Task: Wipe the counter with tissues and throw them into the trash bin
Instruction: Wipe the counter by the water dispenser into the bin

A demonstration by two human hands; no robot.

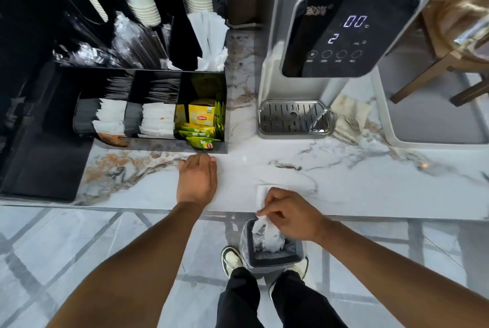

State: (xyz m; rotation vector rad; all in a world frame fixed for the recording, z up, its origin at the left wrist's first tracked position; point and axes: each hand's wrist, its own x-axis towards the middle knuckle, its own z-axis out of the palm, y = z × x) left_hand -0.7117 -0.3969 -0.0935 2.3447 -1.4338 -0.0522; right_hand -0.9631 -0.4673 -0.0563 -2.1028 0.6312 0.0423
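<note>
The white marble counter [344,190] runs across the middle of the view. My left hand [197,179] rests flat on it, fingers together, touching the front of the black organiser. My right hand [288,215] hovers at the counter's front edge, pinching a crumpled white tissue [260,221] that hangs down over the trash bin [275,259]. The small grey bin stands on the floor between my shoes and holds more crumpled tissue [270,240]. A flat white tissue [262,191] lies on the counter just behind my right hand.
A black organiser [158,147] with sugar sachets and yellow tea bags [201,118] stands at the left, with cup stacks behind it. A water dispenser [330,63] with a drip tray sits at the back right, a stained cloth [349,121] beside it.
</note>
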